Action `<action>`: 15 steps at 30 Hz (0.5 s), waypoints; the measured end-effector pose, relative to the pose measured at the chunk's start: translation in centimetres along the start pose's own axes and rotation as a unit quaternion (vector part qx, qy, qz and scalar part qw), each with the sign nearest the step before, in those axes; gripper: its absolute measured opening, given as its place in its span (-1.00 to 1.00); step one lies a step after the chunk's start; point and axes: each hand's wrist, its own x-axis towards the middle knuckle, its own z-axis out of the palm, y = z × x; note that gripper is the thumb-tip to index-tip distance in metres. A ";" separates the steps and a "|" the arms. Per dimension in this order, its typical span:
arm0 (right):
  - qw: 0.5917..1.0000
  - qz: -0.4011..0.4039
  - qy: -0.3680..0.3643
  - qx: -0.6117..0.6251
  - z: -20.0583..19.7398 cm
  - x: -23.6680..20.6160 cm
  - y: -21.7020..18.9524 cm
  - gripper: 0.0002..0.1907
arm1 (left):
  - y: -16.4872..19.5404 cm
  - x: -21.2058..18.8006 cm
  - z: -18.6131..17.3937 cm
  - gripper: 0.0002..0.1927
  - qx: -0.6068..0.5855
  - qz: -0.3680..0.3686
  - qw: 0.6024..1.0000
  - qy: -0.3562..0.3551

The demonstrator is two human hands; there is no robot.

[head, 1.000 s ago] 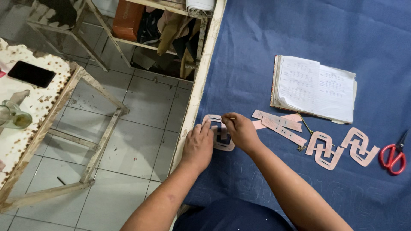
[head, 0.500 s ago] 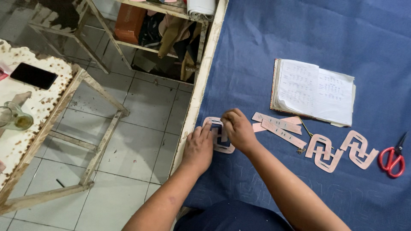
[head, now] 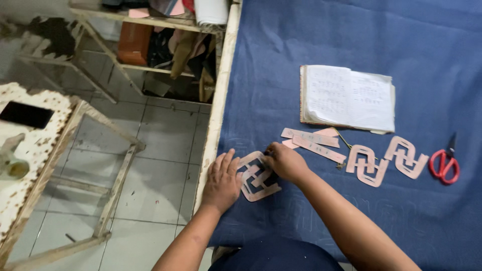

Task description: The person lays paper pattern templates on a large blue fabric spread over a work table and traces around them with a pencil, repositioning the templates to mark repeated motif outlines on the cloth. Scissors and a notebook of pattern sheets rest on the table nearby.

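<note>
I see the left hand [head: 222, 178] spread flat, palm down, with its fingertips resting on the near edge of a pink cut-out stencil [head: 257, 176]. The stencil lies on the blue fabric [head: 321, 45] that covers the tabletop, close to the tabletop's pale left edge [head: 217, 115]. The right hand [head: 284, 161] is closed around something small at the stencil's far side; I judge that it is a marking tool, but the fingers hide it and I cannot tell its kind.

Risks, as I judge them from this position:

1. Stencil shift. Only the left fingertips hold the stencil. If pressure from the right hand pushes sideways, the thin bars may slide or buckle, and any traced line would be displaced.
2. Fabric creep. The fabric is loose under both hands. Drag from the right hand may wrinkle it beneath the stencil.
3. Edge proximity. The stencil sits just beside the tabletop edge, directly left of the left hand. A slip toward that side may carry it off onto the tiled floor [head: 150, 150].

Beyond the right hand lie pink strips [head: 311, 140], two more linked stencils [head: 386, 160], an open notebook [head: 349, 98] and red scissors [head: 443, 164], all well apart from the working area.
</note>
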 end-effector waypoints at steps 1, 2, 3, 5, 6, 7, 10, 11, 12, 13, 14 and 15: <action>1.000 0.005 0.006 -0.006 -0.2 -1.4 1.1 -0.56 | 0.2 -0.1 -0.2 -0.45 0.001 0.002 1.000 -0.005; 0.999 0.009 0.024 -0.023 -0.5 -2.7 2.2 -0.52 | 0.4 -0.1 -0.4 -0.45 0.003 0.004 1.000 -0.008; 0.998 0.012 0.043 -0.041 -0.8 -3.8 3.2 -0.47 | 0.6 0.0 -0.6 -0.45 0.006 0.005 1.000 -0.009; 0.994 0.027 0.066 -0.078 -1.3 -5.0 5.4 -0.44 | 1.0 0.1 -0.9 -0.38 0.017 0.010 0.999 -0.026; 0.992 0.035 0.073 -0.100 -1.7 -5.0 6.5 -0.46 | 1.2 0.2 -1.0 -0.34 0.025 0.009 0.999 -0.032; 0.989 0.041 0.080 -0.120 -2.2 -4.8 7.6 -0.48 | 1.3 0.2 -1.0 -0.35 0.024 0.000 0.999 -0.043; 0.983 0.074 0.140 -0.092 -4.1 -2.5 11.2 -0.58 | 2.4 -0.1 -0.4 -0.37 0.039 -0.020 0.998 -0.046; 0.986 0.064 0.132 -0.075 -4.6 -2.0 12.3 -0.58 | 3.1 -0.5 0.0 -0.38 0.056 -0.019 0.998 -0.022; 0.989 0.055 0.126 -0.058 -5.2 -1.3 13.3 -0.57 | 3.6 -0.7 0.4 -0.39 0.074 -0.016 0.997 0.002; 0.991 0.047 0.121 -0.040 -5.7 -0.9 14.1 -0.57 | 4.1 -0.8 0.8 -0.40 0.077 -0.037 0.996 -0.006; 0.991 0.039 0.126 -0.034 -6.0 -0.6 14.9 -0.52 | 4.6 -0.9 1.3 -0.41 0.079 -0.059 0.995 -0.014; 0.991 0.032 0.130 -0.028 -6.2 -0.5 15.7 -0.47 | 5.0 -1.0 1.6 -0.42 0.079 -0.079 0.993 -0.023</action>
